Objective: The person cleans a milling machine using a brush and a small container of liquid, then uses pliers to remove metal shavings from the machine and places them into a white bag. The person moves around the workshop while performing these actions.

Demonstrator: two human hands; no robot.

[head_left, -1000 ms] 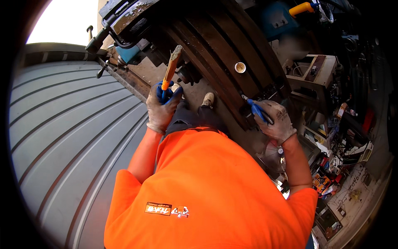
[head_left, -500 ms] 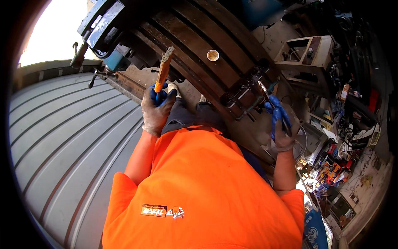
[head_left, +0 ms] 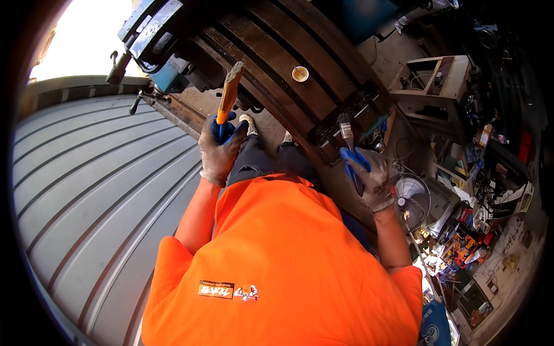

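Observation:
My left hand, in a soiled glove with blue showing, is closed on an upright brush with long yellow-orange body, orange band and grey, dirty tip. My gloved right hand grips a paintbrush with pale bristles and metal ferrule, its head over the near right end of a dark slotted machine table; contact is unclear. A small round white cup with yellowish contents sits on that table. A machine vise is at the table's upper-left end, beside handles and a blue part.
A ribbed grey metal panel spans the left, beside a bright opening. My shoes are below the table. At right are a metal stand, a fan, loose cables and heaped tools and clutter.
The whole view has shifted, with the table higher and farther left. My right hand and brush swung rightward, then back inward, the brush now pointing upward. My left hand still holds its brush upright.

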